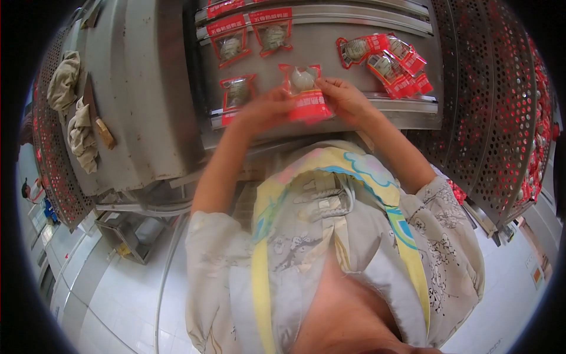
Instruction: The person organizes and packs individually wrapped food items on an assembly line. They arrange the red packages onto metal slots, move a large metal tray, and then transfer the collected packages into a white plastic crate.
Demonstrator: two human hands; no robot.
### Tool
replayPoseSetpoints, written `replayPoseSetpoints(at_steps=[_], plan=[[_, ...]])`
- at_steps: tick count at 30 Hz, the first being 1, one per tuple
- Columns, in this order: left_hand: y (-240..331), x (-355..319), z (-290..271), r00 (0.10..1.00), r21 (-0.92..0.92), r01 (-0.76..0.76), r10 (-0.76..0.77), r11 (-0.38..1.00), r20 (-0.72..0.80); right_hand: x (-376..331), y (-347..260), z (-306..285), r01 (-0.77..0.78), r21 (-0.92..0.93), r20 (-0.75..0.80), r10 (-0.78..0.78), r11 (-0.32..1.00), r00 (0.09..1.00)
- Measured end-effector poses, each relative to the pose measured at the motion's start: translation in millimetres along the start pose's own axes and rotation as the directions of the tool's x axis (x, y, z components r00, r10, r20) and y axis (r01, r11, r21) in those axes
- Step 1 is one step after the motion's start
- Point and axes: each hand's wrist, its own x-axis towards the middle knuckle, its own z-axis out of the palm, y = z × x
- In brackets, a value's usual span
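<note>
Grey metal conveyor (330, 44), red egg packets (272, 30) lying singly, a heap of packets (394, 65) at right

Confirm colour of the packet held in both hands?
Red with a clear window, packet; head view.

both hands (268, 109) (345, 97) hold a packet (306, 94) over the conveyor (330, 44); more packets (389, 62) lie right, cloths (73, 112) far left.

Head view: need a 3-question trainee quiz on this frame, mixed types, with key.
1. True or false: both hands grip the same red packet.
2. Where does the loose pile of red packets lie? A) to the person's right of the held packet B) on the floor C) on the cloths
3. What lies on the grey surface at far left?

Key: 1 true. 2 A. 3 crumpled cloths. Left hand and right hand both hold it.
</note>
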Motion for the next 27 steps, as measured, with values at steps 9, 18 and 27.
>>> replayPoseSetpoints(at_steps=[9, 18, 27], plan=[[16.3, 5.8, -7.5, 0.991, -0.035, -0.128, 0.127, 0.991, -0.032, 21.6, -23.9, -11.5, -0.132, -0.146, 0.113, 0.149, 0.980, 0.982], [20.3, 1.1, 4.8, 0.982, -0.096, -0.170, 0.176, 0.981, 0.062, 7.8, 2.6, 4.4, -0.304, 0.041, 0.296, 0.279, 0.952, 0.914], [30.0, -8.2, 5.2, 0.987, -0.037, -0.160, 0.159, 0.986, -0.037, 10.2, -0.2, 13.0, -0.117, -0.080, 0.108, 0.125, 0.990, 0.986]])
